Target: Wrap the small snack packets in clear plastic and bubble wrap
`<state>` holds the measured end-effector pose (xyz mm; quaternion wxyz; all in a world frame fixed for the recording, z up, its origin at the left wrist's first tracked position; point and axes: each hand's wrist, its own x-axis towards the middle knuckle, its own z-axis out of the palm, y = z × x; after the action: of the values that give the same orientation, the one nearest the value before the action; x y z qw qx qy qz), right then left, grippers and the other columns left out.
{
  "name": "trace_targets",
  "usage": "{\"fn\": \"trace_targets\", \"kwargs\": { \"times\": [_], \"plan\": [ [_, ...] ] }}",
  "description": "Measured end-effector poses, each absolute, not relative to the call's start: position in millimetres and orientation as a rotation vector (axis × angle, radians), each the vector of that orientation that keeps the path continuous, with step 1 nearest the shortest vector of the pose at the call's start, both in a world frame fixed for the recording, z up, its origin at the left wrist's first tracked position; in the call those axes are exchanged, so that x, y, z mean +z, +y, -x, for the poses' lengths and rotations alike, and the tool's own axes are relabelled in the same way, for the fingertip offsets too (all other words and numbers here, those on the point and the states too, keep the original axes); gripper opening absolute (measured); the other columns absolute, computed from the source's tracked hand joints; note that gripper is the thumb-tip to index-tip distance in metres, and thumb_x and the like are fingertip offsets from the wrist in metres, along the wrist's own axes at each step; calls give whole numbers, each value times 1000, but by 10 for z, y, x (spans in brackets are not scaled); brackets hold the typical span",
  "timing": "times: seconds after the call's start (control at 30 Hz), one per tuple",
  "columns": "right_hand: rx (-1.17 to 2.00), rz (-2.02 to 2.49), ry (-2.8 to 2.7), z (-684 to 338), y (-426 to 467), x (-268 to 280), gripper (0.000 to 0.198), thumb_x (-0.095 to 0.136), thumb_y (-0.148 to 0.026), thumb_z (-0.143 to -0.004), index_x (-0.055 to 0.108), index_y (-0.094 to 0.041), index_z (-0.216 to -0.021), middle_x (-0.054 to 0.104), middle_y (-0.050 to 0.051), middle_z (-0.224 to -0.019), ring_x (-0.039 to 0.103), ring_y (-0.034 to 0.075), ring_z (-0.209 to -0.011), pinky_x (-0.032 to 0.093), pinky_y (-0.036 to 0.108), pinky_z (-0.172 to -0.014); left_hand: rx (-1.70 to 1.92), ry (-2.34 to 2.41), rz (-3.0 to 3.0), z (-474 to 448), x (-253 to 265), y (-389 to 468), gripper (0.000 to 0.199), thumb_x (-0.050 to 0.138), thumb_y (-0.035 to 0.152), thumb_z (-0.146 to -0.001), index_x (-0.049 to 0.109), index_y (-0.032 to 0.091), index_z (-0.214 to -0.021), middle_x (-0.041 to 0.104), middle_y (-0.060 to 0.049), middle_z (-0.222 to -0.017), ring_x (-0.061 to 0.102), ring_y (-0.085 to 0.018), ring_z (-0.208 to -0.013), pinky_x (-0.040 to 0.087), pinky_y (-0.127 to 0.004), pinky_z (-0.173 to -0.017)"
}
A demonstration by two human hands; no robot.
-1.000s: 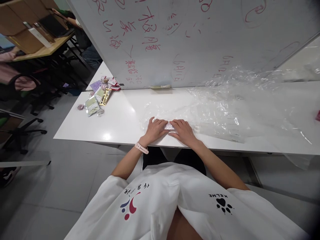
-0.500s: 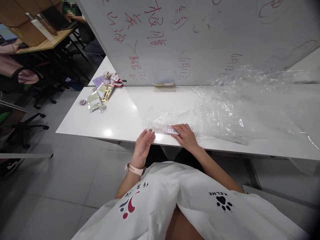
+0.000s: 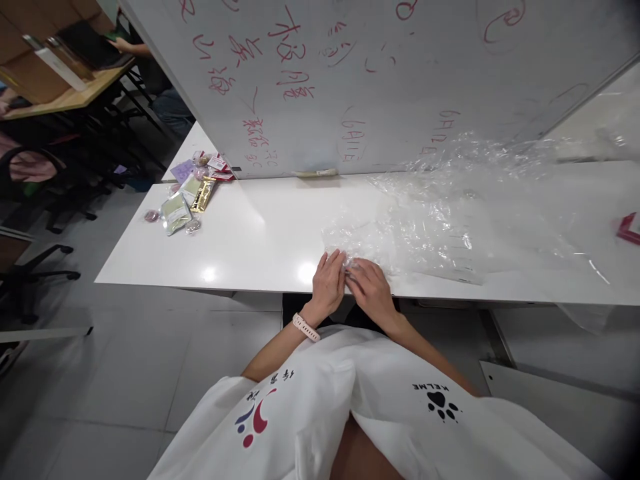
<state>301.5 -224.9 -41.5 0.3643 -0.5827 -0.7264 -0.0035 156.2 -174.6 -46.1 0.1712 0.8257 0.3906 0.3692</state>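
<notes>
A crinkled sheet of clear plastic wrap (image 3: 430, 227) lies along the white table and reaches its front edge. My left hand (image 3: 329, 283) presses on the left end of the wrap, its fingers together and bent over it. Close beside it, my right hand (image 3: 371, 291) is closed on the same end, with fingers curled and tips near the left hand's. Between the hands the plastic is bunched up. The small labelled packet is hidden by the hands and the wrap.
Several small snack packets (image 3: 176, 213) lie in a pile at the table's left end. A whiteboard (image 3: 300, 87) with red writing stands along the back of the white table (image 3: 260, 233). A red-edged item (image 3: 629, 228) lies far right. A person's arm (image 3: 133, 48) shows at another desk.
My left hand has moved right onto the wrap, beside my right hand. The wrap's left end has been gathered in to the right, and the labelled packet has gone out of sight.
</notes>
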Motion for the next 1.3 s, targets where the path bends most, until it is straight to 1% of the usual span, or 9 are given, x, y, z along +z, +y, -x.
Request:
{"fn": "trace_targets", "kwargs": {
  "times": [0.1,0.27,0.43,0.53,0.67,0.83,1.0,1.13,1.3],
  "plan": [
    [-177,1776,-1605,-3132,-2579,-409,19,55,-30,-98,71,-21,-91,68,10,-93,59,25,-90,46,41,-82,955,1150,-2459,-1533,-429,-1743,44,33,14,-103,39,14,-146,64,-15,-136,50,-23,-140,35,-52,-121],
    [-178,2026,-1437,-3272,-2472,-399,37,56,-52,-95,71,-18,-94,65,12,-91,56,29,-91,44,43,-79,986,1165,-2562,-1571,-413,-1695,30,40,11,-100,56,19,-124,68,-11,-131,58,-24,-132,41,-49,-114],
    [97,1544,-1517,-3016,-1934,-272,25,49,-35,-99,70,-21,-97,69,11,-103,60,27,-105,47,47,-96,1011,1140,-2555,-1548,-491,-1647,18,46,11,-98,62,18,-103,73,-10,-113,66,-25,-116,46,-50,-107],
    [370,1248,-1778,-2854,-1764,-250,31,41,-26,-101,71,-24,-111,72,8,-112,64,24,-108,49,46,-99,917,1110,-2448,-1460,-571,-1643,16,48,14,-96,62,17,-103,72,-11,-98,69,-25,-96,55,-45,-91],
    [601,1104,-1931,-2848,-1730,-302,37,38,-31,-103,66,-26,-128,69,7,-127,63,23,-119,50,48,-103,815,1032,-2409,-1316,-682,-1689,18,46,17,-97,63,16,-104,69,-10,-89,67,-23,-82,58,-38,-73],
    [667,1051,-1931,-2962,-1799,-350,38,39,-33,-105,62,-25,-134,64,8,-135,58,23,-129,48,48,-109,1176,1062,-2411,-1192,-635,-1786,16,52,21,-98,59,19,-112,65,-13,-111,65,-24,-109,58,-43,-90],
    [660,1125,-1969,-3024,-1787,-373,33,44,-35,-103,70,-24,-119,69,8,-123,64,24,-118,54,44,-100,1170,920,-2350,-1106,-429,-1715,45,58,24,-95,43,19,-137,54,-17,-136,50,-28,-136,49,-50,-109],
    [709,1234,-1970,-3086,-1818,-406,32,58,-37,-96,67,-27,-125,67,8,-127,63,26,-116,55,46,-96,935,679,-2428,-1105,-377,-1560,48,52,24,-99,37,22,-145,55,-16,-141,48,-26,-139,44,-51,-114],
    [499,1320,-1949,-3142,-2069,-448,48,65,-37,-92,56,-25,-137,59,12,-137,54,28,-128,50,49,-103,815,725,-2471,-1121,-376,-1442,40,49,25,-101,41,21,-139,61,-15,-131,59,-26,-125,50,-47,-103]
  ]
}}
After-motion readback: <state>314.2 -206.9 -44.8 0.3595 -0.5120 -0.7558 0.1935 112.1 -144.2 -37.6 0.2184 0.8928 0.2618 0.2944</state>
